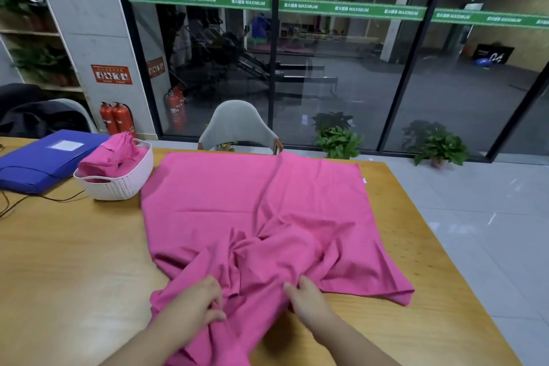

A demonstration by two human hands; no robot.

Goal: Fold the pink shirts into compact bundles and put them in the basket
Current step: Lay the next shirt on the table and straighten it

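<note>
You get one view, worn on the head: it looks forward and down across the wooden table [74, 246] from close (the glass wall [341, 53] lies beyond).

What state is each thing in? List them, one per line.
Pink shirt: spread on table, bunched near hands.
Left hand: grips shirt.
Right hand: grips shirt.
Basket: upright, holds folded pink bundles.
Blue folder: closed, flat.

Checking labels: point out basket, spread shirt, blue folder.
basket [118, 184], head view, front lattice wall.
spread shirt [252, 196], head view, flat middle.
blue folder [35, 163], head view, top cover.
</note>
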